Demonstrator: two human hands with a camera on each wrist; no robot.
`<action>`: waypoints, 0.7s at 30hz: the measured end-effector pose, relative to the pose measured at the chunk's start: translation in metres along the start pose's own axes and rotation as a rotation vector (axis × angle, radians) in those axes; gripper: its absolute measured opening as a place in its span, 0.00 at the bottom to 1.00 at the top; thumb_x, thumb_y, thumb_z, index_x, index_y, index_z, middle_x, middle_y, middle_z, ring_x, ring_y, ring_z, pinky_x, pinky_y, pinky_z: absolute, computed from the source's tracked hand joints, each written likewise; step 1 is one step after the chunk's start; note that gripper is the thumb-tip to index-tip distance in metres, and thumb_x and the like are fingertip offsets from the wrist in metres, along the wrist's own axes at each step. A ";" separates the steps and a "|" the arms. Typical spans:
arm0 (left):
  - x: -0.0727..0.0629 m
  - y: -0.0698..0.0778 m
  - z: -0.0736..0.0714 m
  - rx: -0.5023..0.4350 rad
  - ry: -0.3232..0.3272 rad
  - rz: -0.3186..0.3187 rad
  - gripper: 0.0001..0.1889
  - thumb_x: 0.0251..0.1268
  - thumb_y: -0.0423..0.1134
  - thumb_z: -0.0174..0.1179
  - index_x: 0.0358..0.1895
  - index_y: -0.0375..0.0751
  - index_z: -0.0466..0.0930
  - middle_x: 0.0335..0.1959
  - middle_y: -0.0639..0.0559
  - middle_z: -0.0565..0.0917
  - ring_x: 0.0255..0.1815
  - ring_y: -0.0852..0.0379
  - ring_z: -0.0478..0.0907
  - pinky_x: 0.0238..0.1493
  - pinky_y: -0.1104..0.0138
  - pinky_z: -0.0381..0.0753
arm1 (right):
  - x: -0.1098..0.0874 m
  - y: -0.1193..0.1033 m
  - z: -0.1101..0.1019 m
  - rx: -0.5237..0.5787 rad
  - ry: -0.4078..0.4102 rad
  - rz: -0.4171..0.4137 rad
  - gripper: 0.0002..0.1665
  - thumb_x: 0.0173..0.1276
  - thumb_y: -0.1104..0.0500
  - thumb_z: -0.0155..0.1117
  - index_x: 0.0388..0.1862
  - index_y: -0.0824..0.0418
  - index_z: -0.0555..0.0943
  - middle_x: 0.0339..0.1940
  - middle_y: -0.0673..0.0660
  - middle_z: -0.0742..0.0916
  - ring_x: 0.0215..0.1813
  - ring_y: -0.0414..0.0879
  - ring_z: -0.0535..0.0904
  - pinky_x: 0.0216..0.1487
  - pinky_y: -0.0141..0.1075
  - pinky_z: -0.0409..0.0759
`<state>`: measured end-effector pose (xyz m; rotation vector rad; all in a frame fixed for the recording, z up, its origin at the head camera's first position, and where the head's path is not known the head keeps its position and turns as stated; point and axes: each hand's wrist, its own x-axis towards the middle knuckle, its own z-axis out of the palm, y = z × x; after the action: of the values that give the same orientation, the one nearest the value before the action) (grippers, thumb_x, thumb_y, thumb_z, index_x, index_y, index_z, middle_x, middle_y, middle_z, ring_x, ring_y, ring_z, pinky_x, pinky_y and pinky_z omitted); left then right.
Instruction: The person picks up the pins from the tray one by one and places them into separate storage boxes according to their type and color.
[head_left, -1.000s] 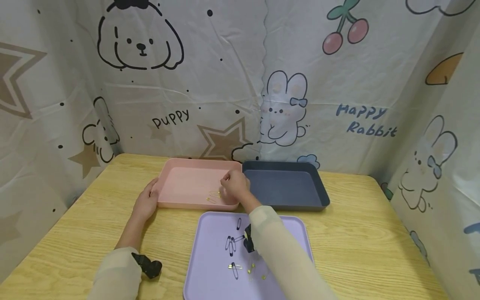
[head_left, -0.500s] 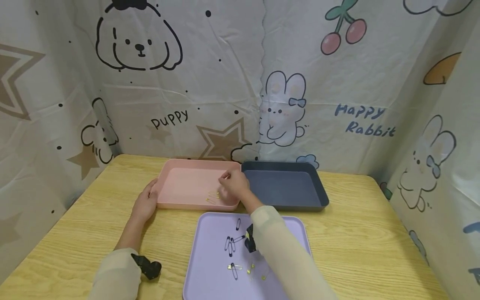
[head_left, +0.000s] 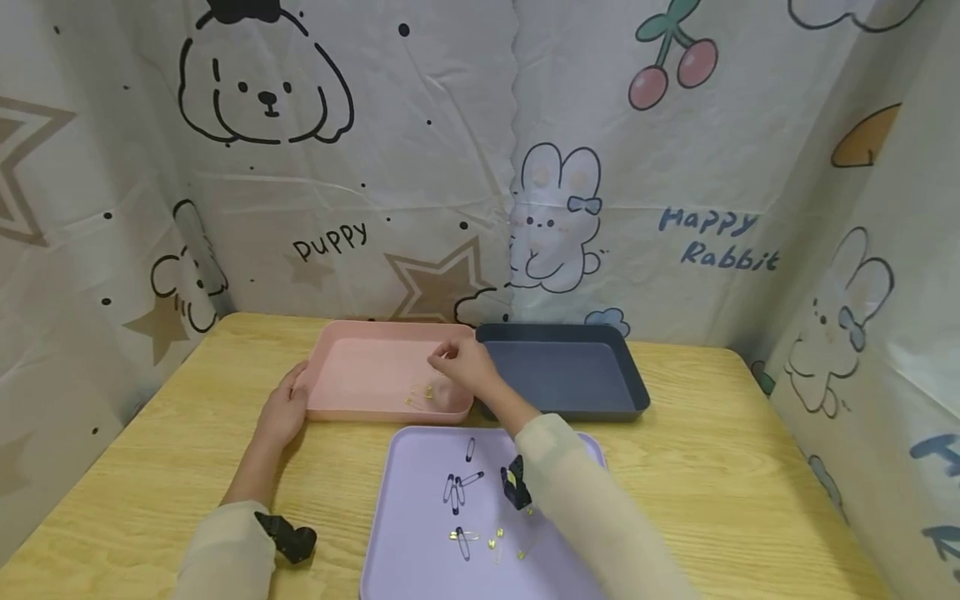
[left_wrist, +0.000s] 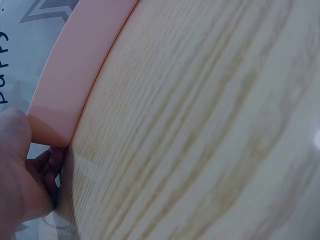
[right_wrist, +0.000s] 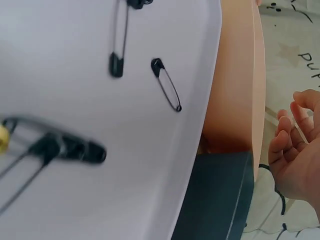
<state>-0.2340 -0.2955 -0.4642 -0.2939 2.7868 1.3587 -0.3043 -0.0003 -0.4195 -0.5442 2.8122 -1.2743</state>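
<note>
My left hand [head_left: 282,410] grips the left side of a pink tray [head_left: 367,367], with the thumb at the rim and the fingers curled low by the corner in the left wrist view. Above the tray's right part hovers my right hand [head_left: 468,367]. Its fingers are loosely bent, and nothing shows between them in the right wrist view. Below it, a few gold safety pins [head_left: 429,392] lie in the pink tray. Closer to me, a lavender tray [head_left: 420,571] bears several black safety pins [head_left: 454,497] and several gold ones, partly covered by the right sleeve.
A dark blue-grey tray [head_left: 558,375] stands against the pink tray's right side. All three trays rest on a wooden table [head_left: 720,475]. A printed curtain [head_left: 427,167] rises behind and at both sides. Black wrist cameras [head_left: 288,540] sit on both sleeves.
My right hand's fingers have loosened, and another gold pin head shows in the pink tray beneath them. The left hand keeps its place on the tray. The head view has shifted slightly.
</note>
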 end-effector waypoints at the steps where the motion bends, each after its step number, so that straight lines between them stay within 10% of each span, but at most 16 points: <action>1: 0.000 0.000 0.000 -0.002 0.001 -0.001 0.27 0.75 0.43 0.25 0.75 0.47 0.41 0.74 0.31 0.46 0.73 0.31 0.41 0.70 0.40 0.44 | -0.002 -0.001 -0.001 -0.003 -0.015 -0.009 0.10 0.61 0.52 0.64 0.33 0.57 0.84 0.29 0.53 0.83 0.30 0.42 0.74 0.29 0.30 0.70; 21: -0.003 0.002 -0.001 0.005 -0.014 -0.015 0.28 0.75 0.46 0.24 0.76 0.48 0.38 0.74 0.31 0.44 0.73 0.30 0.41 0.70 0.39 0.44 | -0.051 0.007 -0.033 -0.009 -0.162 -0.063 0.08 0.61 0.52 0.65 0.33 0.56 0.82 0.26 0.49 0.79 0.28 0.40 0.71 0.26 0.29 0.69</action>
<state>-0.2315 -0.2946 -0.4624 -0.3032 2.7706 1.3460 -0.2631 0.0441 -0.4095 -0.7068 2.6899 -1.1697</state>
